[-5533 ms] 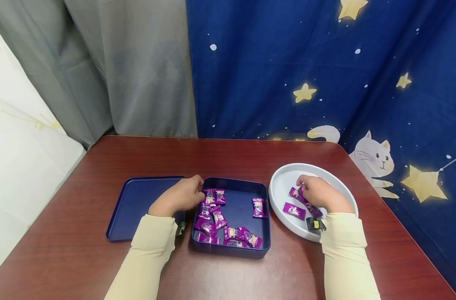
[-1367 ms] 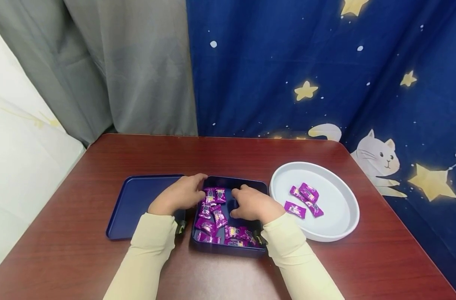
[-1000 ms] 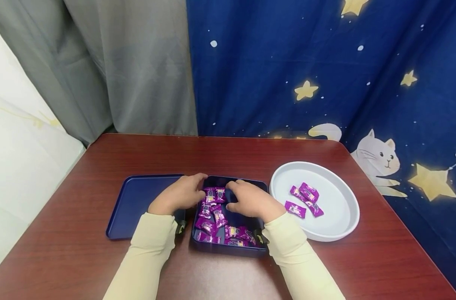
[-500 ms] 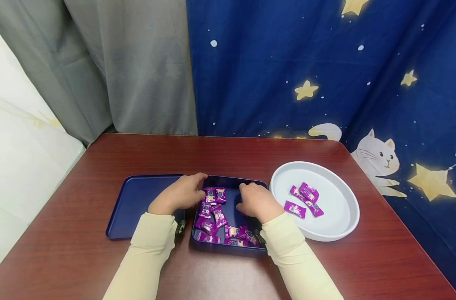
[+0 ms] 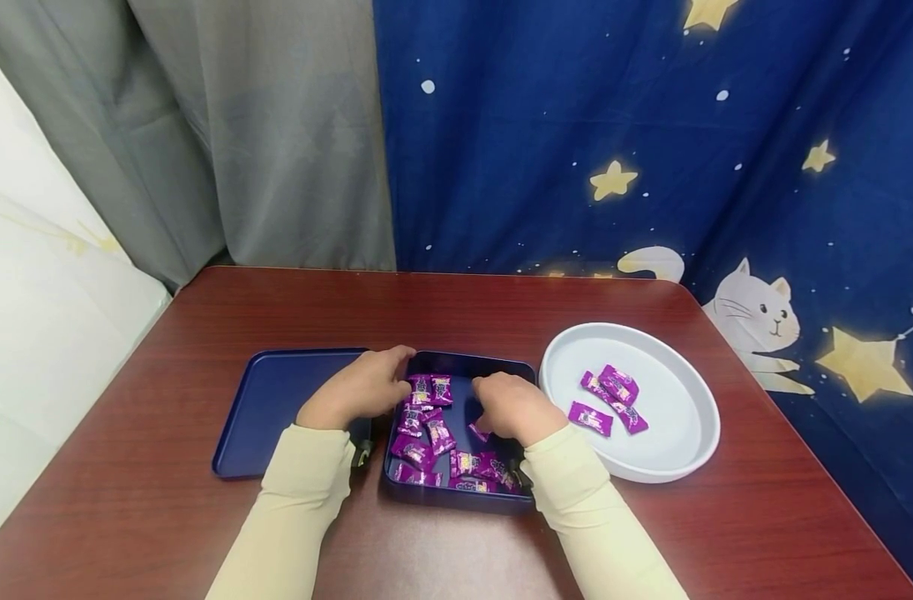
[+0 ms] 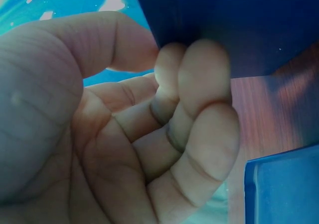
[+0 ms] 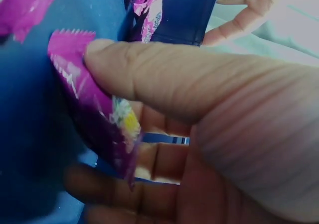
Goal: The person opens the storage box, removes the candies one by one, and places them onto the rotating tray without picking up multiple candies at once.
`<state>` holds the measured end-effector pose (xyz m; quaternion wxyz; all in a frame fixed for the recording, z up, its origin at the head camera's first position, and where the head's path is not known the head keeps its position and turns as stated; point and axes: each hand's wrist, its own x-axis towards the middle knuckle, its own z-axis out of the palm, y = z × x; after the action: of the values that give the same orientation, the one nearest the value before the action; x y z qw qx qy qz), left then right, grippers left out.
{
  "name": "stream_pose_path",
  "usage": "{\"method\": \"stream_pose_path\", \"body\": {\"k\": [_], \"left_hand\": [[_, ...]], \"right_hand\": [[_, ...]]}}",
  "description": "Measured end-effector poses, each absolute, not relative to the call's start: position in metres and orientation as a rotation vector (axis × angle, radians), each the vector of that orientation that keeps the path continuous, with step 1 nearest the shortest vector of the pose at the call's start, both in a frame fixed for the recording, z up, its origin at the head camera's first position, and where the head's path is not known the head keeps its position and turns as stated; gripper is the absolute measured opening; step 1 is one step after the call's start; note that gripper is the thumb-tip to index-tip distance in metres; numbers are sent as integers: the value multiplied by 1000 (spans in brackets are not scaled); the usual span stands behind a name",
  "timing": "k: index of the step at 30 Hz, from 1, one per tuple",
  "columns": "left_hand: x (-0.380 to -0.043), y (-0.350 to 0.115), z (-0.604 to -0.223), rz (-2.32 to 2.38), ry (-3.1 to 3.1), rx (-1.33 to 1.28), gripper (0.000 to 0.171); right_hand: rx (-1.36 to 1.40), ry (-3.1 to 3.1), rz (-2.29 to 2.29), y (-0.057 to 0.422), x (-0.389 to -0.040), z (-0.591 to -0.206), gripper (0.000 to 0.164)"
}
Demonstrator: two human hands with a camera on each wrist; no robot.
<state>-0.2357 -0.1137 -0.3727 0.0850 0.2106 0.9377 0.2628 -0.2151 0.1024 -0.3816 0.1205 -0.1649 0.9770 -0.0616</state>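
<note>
My left hand (image 5: 358, 387) grips the left wall of the dark blue box (image 5: 459, 502); in the left wrist view, its thumb and curled fingertips meet at the box wall. My right hand (image 5: 519, 408) is inside the box on the right side. It pinches a purple-wrapped candy (image 7: 94, 99), with the thumb on its crimped end; the fingers behind are partly hidden. One end of this candy (image 5: 479, 432) shows under the hand in the head view. Several more wrapped candies (image 5: 413, 452) lie along the box's left side and near edge.
On the right stands a round white tray (image 5: 677, 417) with several purple candies (image 5: 591, 418). A flat dark blue lid (image 5: 291, 408) lies left of the box, partly behind my left hand. All rest on a brown wooden table (image 5: 456, 312), with curtains behind.
My right hand has left the white tray and come into the box. It shifted left, then slightly back right, and a candy end now shows beneath it. The left hand has stayed put.
</note>
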Motion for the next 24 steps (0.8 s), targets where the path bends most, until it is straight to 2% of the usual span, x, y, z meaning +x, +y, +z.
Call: {"method": "stream_pose_path", "body": {"k": [4, 8, 18, 24], "left_hand": [[-236, -114, -372, 785, 2793, 632, 52], [-236, -114, -372, 779, 2793, 633, 52], [-237, -111, -373, 780, 2799, 628, 52], [-237, -113, -374, 788, 2795, 616, 52]], "right_hand": [[-559, 2838, -184, 102, -215, -380, 16], [-630, 2831, -173, 102, -215, -380, 6], [-712, 2862, -267, 109, -218, -380, 17], [-793, 2857, -206, 111, -218, -377, 13]]}}
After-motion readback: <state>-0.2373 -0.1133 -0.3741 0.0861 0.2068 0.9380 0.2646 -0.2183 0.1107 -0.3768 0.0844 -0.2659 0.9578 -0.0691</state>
